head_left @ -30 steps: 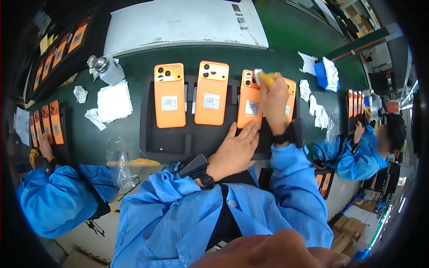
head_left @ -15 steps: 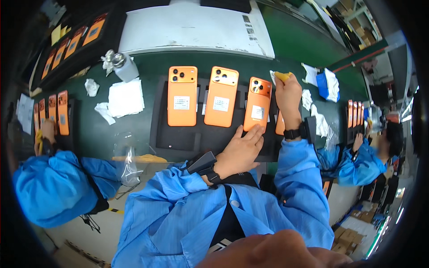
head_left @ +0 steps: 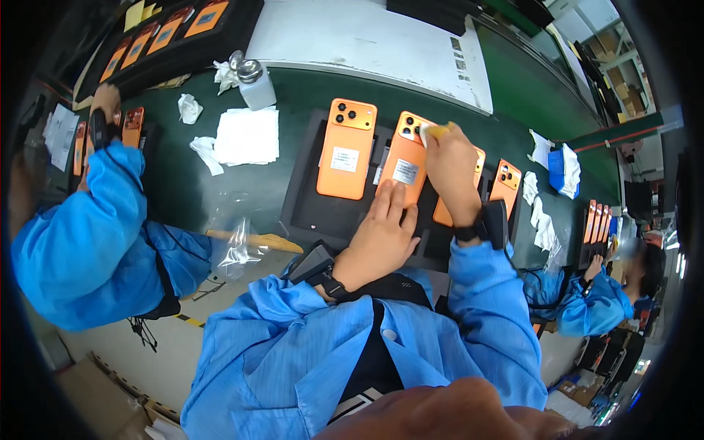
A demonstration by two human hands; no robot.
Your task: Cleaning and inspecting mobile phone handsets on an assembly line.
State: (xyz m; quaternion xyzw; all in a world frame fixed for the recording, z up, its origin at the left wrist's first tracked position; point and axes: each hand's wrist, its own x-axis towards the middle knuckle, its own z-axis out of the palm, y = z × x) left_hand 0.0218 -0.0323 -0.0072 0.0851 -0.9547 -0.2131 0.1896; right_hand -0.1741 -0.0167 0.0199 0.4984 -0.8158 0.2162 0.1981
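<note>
Several orange phones lie back up in a black tray (head_left: 323, 218) before me. My left hand (head_left: 385, 233) rests flat, fingers stretched, its fingertips on the lower end of the second phone (head_left: 403, 173). My right hand (head_left: 453, 170) is closed in a pinch on a small white wipe (head_left: 424, 135), pressed against that phone's camera area. Yellow shows at the pinching fingertips, probably finger cots. Left of it lies another phone (head_left: 347, 150) with a white label. My right hand partly covers the third phone (head_left: 444, 213); the fourth phone (head_left: 505, 183) lies to its right.
A stack of white wipes (head_left: 248, 137), a dispenser bottle (head_left: 257, 89) and crumpled wipes (head_left: 189, 109) are at left. A blue container (head_left: 559, 174) of wipes stands at right. Co-workers' blue sleeves (head_left: 88, 213) flank me. A rack of phones (head_left: 165, 37) is far left.
My right hand has moved from beside the third phone onto the second phone's camera area. My left hand has shifted from the third phone to the second. The view has swung right.
</note>
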